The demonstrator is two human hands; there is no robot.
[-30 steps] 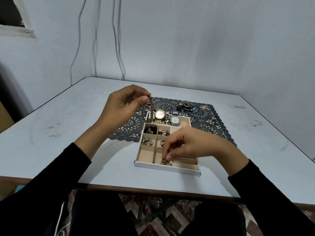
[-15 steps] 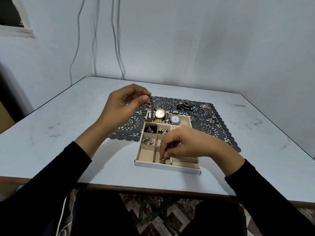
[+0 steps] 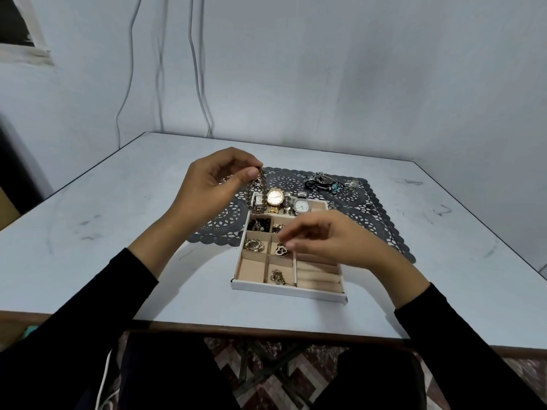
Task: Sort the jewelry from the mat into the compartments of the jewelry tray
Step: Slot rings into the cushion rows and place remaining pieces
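The left hand (image 3: 211, 184) pinches a beaded bracelet (image 3: 250, 192) between its fingers (image 3: 251, 173), dangling just beyond the jewelry tray (image 3: 288, 290). The right hand (image 3: 328, 241) hovers over the tray, its fingers curled and too blurred to show any grip.

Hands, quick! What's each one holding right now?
Left hand: pinches a beaded bracelet.
Right hand: blurred above the tray; cannot tell.

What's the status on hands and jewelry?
Left hand pinches a beaded bracelet above the watches. Right hand blurred over tray, grip unclear. More jewelry on mat. Nothing blocking.
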